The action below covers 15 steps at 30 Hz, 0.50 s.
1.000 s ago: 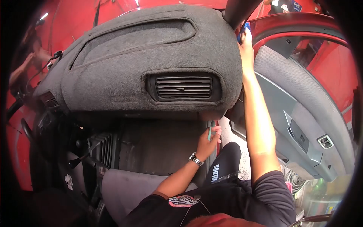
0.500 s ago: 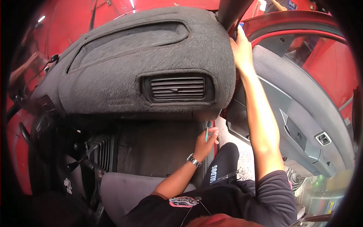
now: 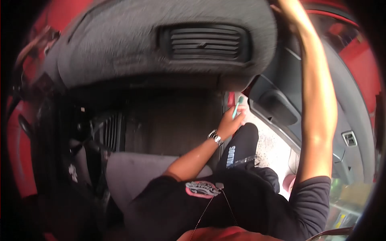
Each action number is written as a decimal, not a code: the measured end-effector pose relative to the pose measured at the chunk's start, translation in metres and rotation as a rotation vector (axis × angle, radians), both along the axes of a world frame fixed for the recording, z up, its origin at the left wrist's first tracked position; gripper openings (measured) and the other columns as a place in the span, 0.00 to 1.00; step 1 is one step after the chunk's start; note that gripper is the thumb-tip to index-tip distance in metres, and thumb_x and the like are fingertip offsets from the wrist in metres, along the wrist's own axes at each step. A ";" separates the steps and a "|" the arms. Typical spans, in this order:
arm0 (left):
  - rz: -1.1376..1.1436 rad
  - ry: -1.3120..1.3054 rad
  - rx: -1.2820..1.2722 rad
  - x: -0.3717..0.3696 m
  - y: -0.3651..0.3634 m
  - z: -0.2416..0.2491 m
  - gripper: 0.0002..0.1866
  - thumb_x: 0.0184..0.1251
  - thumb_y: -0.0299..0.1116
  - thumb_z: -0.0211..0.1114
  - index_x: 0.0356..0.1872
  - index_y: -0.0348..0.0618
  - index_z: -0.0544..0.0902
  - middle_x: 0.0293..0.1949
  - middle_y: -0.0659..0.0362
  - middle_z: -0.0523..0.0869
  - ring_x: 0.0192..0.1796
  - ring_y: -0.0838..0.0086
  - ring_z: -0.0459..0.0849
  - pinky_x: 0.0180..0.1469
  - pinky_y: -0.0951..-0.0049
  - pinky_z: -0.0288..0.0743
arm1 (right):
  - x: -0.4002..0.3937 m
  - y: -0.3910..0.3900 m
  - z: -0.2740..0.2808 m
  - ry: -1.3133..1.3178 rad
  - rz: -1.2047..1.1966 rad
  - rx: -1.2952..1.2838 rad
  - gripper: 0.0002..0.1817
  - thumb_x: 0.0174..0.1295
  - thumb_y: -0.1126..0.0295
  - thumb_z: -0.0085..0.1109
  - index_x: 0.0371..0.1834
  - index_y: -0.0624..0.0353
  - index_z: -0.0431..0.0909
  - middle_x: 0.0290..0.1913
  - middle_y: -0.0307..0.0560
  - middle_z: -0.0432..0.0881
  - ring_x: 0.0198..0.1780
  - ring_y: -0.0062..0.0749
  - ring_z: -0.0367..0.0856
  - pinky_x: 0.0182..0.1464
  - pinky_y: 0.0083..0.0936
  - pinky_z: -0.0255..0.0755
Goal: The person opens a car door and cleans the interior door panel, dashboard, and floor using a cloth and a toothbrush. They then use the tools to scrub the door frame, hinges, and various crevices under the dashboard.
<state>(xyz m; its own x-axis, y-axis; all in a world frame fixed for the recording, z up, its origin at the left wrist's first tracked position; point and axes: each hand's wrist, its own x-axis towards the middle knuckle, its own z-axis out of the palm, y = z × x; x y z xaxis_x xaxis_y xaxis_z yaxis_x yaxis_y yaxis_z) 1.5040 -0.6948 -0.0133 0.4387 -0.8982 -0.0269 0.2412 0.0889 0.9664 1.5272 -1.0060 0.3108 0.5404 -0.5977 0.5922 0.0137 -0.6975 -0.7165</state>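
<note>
Hands apart. L hand [image 3: 232,121] is clamped on the handle of a small green brush [image 3: 237,107], about toothbrush size; brush tilts, bristle end up, just below the lower R corner of the dash [image 3: 120,50], by the door opening. Metal-band watch [image 3: 215,137] on L wrist. R arm reaches up past the R end of the dash, w/ R hand [image 3: 294,15] at top edge of view, blurry & partly cut off; can't tell if it grips anything.

Dash is dark grey, fuzzy-surfaced, w/ a rectangular air vent [image 3: 204,43] nr its R end. Below it: dark footwell floor [image 3: 161,120], pleated shifter boot [image 3: 111,132] to the L, grey seat [image 3: 140,166] in front of the person. Grey door panel [image 3: 349,86] stands open on the R, R forearm passing in front of it. Dark-clad leg [image 3: 244,142] w/ white lettering is nr the L hand; pale speckled ground [image 3: 273,146] shows btwn leg & door.
</note>
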 end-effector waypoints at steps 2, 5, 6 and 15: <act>-0.044 0.047 -0.060 -0.004 -0.002 -0.001 0.15 0.78 0.35 0.64 0.57 0.37 0.82 0.41 0.62 0.86 0.33 0.82 0.85 0.40 0.77 0.78 | 0.019 0.062 -0.001 0.052 0.075 0.051 0.16 0.73 0.60 0.56 0.34 0.60 0.85 0.27 0.46 0.83 0.25 0.27 0.78 0.28 0.30 0.73; -0.082 0.032 0.011 -0.015 -0.001 0.003 0.14 0.75 0.32 0.63 0.56 0.36 0.81 0.44 0.59 0.86 0.33 0.81 0.85 0.41 0.76 0.80 | 0.022 0.099 0.001 0.085 0.144 0.126 0.15 0.73 0.60 0.56 0.35 0.60 0.85 0.27 0.46 0.83 0.26 0.27 0.79 0.29 0.30 0.73; -0.101 0.027 0.018 -0.013 -0.002 0.010 0.15 0.75 0.32 0.64 0.56 0.35 0.81 0.45 0.58 0.86 0.33 0.80 0.85 0.40 0.76 0.80 | -0.012 0.232 0.004 0.079 0.150 0.127 0.15 0.73 0.60 0.56 0.35 0.60 0.85 0.27 0.46 0.83 0.26 0.27 0.79 0.29 0.30 0.73; -0.138 0.012 0.002 -0.008 0.003 0.014 0.14 0.73 0.34 0.66 0.52 0.34 0.81 0.42 0.59 0.86 0.31 0.80 0.84 0.38 0.75 0.80 | -0.004 0.192 -0.007 0.100 0.162 0.179 0.14 0.72 0.62 0.56 0.36 0.60 0.85 0.29 0.46 0.83 0.28 0.28 0.80 0.31 0.31 0.74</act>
<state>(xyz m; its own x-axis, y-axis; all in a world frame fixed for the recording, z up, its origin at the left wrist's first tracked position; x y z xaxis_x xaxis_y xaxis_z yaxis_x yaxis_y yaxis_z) 1.4960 -0.6922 0.0010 0.3107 -0.9499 -0.0334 0.2626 0.0521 0.9635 1.5236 -0.8138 0.3036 0.6880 -0.5895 0.4233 0.0374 -0.5538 -0.8318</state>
